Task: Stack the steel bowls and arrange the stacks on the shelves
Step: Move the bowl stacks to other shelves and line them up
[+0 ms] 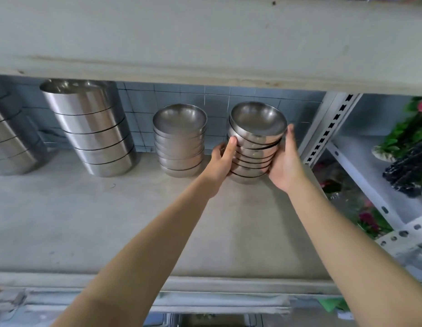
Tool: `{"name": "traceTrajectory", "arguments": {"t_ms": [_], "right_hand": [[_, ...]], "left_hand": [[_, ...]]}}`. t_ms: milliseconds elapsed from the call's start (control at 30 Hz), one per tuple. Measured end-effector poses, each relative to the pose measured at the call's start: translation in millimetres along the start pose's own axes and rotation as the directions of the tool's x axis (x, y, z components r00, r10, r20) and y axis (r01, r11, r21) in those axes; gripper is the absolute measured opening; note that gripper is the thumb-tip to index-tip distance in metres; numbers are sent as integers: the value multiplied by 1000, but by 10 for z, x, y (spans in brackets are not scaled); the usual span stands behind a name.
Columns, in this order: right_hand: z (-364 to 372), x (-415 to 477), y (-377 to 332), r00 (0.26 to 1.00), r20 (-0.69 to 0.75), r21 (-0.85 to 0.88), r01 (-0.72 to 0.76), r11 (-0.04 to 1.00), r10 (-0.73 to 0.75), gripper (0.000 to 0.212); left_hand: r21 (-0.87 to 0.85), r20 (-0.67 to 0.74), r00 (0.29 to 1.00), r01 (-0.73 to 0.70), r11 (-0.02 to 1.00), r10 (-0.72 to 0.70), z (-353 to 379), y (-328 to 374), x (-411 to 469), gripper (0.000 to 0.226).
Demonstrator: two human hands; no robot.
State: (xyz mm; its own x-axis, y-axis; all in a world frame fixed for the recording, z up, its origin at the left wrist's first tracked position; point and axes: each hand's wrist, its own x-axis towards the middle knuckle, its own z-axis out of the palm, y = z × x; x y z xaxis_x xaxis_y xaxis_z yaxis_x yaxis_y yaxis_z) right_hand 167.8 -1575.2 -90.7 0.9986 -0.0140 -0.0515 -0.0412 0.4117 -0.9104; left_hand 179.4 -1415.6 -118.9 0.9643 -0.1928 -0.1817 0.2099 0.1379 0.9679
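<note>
A stack of several steel bowls [254, 147] stands at the back right of the grey shelf [111, 220]. My left hand [223, 162] grips its left side, thumb up against the upper bowls. My right hand [285, 161] cups its right side, fingers reaching up to the top bowl's rim. The top bowls sit a little askew on the ones below. A second stack of several like bowls [180, 142] stands just to the left, apart from my hands.
Two tall stacks of larger straight-walled steel bowls [92, 128] [9, 142] stand further left. The shelf above [205, 43] overhangs closely. A white slotted metal upright [327, 128] rises at the right, with flowers and plants [408, 147] on the rack beyond. Blue tiles line the back wall.
</note>
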Motion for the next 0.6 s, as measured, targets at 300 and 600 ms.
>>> {"name": "traceTrajectory", "arguments": {"t_ms": [300, 600], "right_hand": [[47, -44, -30, 981, -185, -103, -80, 991, 59, 77], [175, -183, -65, 962, -257, -87, -118, 989, 92, 59]], "left_hand": [[87, 3, 1000, 0, 996, 0, -57, 7, -48, 54], [1, 7, 1000, -27, 1000, 27, -43, -66, -44, 62]]}}
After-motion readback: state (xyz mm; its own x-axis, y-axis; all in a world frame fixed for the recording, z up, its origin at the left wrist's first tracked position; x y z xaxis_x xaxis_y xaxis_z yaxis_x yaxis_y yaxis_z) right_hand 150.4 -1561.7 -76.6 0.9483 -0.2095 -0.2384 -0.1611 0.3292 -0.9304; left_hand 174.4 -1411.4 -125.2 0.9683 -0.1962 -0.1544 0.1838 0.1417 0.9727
